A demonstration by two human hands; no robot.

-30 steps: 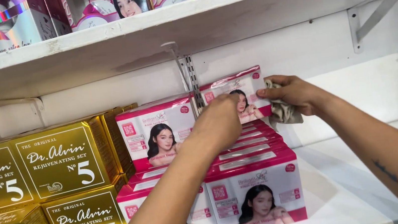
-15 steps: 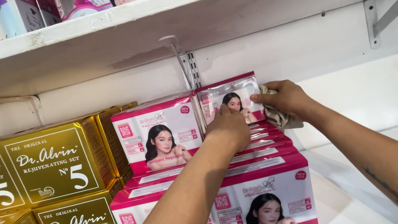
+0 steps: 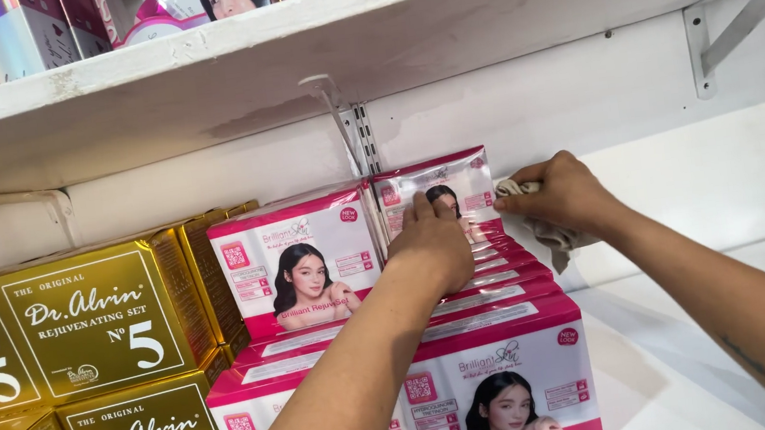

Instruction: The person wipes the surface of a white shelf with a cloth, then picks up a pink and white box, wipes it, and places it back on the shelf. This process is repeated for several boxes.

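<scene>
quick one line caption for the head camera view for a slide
Left hand steadies an upright pink-and-white box atop the stacked boxes while the right hand presses a grey cloth to its side.

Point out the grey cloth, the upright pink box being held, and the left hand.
grey cloth [image 3: 555, 235]: head view, hanging fold.
upright pink box [image 3: 468, 183]: head view, front face.
left hand [image 3: 433, 243]: head view, back of hand.
</scene>
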